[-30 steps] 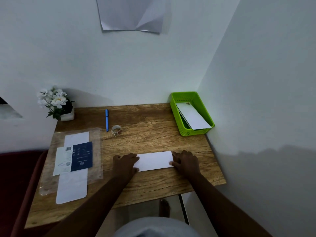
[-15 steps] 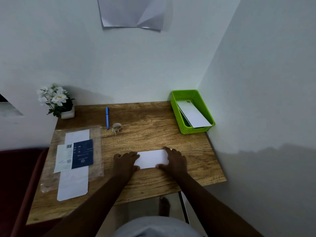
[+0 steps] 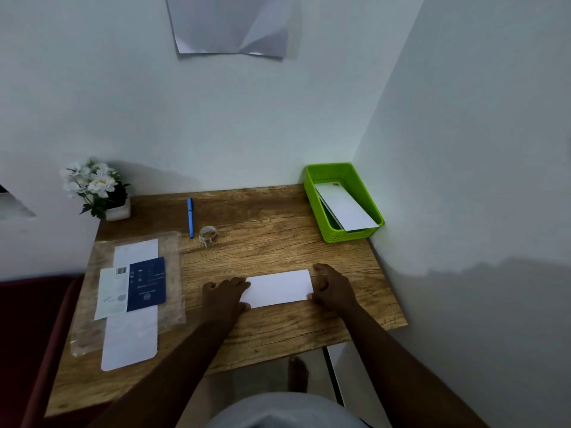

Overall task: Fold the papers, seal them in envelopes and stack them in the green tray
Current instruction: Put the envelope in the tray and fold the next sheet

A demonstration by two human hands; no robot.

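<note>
Between both hands, folded paper (image 3: 279, 288) lies flat, white.

Dim, bluish light, soft shadows on the walls, wide-angle bending at edges.

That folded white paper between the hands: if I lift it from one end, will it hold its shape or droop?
The folded paper lies flat and thin on the table, so it is probably light and would likely sag if lifted by one end. Doubled layers may stiffen it slightly. It could slide easily on the smooth wood; the left hand pressing one end likely steadies it.
</note>
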